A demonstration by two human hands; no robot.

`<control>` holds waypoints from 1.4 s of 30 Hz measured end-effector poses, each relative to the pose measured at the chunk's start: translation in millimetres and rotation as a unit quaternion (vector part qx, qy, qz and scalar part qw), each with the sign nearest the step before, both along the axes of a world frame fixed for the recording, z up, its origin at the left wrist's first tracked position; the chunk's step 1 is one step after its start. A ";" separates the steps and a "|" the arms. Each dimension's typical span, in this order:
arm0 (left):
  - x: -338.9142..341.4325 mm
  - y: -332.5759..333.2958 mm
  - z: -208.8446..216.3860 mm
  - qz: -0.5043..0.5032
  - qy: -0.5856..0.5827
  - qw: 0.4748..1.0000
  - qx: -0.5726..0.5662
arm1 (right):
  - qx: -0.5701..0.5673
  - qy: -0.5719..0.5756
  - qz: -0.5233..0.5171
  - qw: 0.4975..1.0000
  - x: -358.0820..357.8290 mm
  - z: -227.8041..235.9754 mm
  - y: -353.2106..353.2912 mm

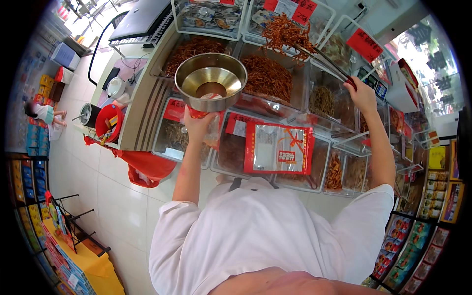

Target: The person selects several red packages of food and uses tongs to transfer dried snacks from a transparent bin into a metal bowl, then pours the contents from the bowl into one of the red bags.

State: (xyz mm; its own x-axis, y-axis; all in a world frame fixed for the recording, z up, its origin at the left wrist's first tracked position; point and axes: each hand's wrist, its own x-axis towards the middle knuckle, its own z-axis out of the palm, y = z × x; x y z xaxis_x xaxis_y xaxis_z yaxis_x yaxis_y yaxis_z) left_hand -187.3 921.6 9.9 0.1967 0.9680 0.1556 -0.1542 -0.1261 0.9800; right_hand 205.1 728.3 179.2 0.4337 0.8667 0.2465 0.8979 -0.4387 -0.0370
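My left hand (198, 127) is closed round the underside of a wide steel funnel (235, 76), with something red and clear, which looks like a plastic pouch, under it. In my right hand (364, 96) are long metal tongs (330, 64), gripped at the red-handled end. Their tips hold a tangled clump of reddish-brown dried strips (287, 35) up above the bins. Below the clump sits an open clear bin with a heap of similar strips (268, 78). A red-bordered clear pouch (280, 149) lies flat on the near bin lids, between my forearms.
More clear bins of dried food (199, 49) surround my hands, some with red signs (365, 45). A red bucket (109, 122) and a red bag (145, 164) are at the left. A small person (44, 112) is far left. Packed shelves (415, 246) line the right.
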 end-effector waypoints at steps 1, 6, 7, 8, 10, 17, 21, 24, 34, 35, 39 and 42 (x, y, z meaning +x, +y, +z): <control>2.6 -0.4 0.6 -0.004 0.000 1.000 0.007 | 0.000 -0.006 -0.001 1.000 1.3 4.6 -0.6; 6.8 -1.1 16.9 0.008 -0.004 1.000 0.025 | 0.009 -0.012 -0.005 1.000 1.7 19.0 -2.7; 5.6 1.0 23.8 0.006 -0.013 0.999 0.036 | 0.006 -0.010 -0.008 1.000 1.6 20.7 -3.4; 3.0 5.0 31.4 0.004 -0.022 0.999 0.046 | 0.010 -0.014 -0.003 1.000 2.6 21.4 -4.2; -3.1 14.8 53.6 -0.001 -0.032 0.997 0.064 | 0.017 -0.022 0.008 1.000 4.6 23.9 -4.7; 2.9 43.7 129.2 -0.042 0.051 0.991 0.117 | 0.051 -0.043 0.031 0.997 6.6 64.4 -6.4; 23.9 46.8 130.2 -0.097 0.012 0.993 0.061 | 0.067 -0.060 0.019 0.996 7.5 98.5 -4.0; 41.6 49.7 132.5 -0.110 0.001 0.993 0.036 | 0.047 -0.037 0.000 0.998 -0.9 133.2 2.1; 80.5 37.7 146.2 -0.084 0.059 0.991 0.090 | 0.032 -0.069 0.062 0.995 -26.0 196.9 7.0; 79.9 37.5 146.1 -0.092 0.063 0.991 0.076 | 0.019 -0.080 0.077 0.994 -26.7 201.6 8.9; 74.3 30.0 141.4 -0.067 0.021 0.992 0.103 | -0.056 -0.111 0.103 0.987 -42.5 222.6 21.6; 63.8 19.0 142.4 -0.140 -0.084 0.987 0.005 | -0.103 -0.131 0.167 0.972 -47.2 239.9 33.2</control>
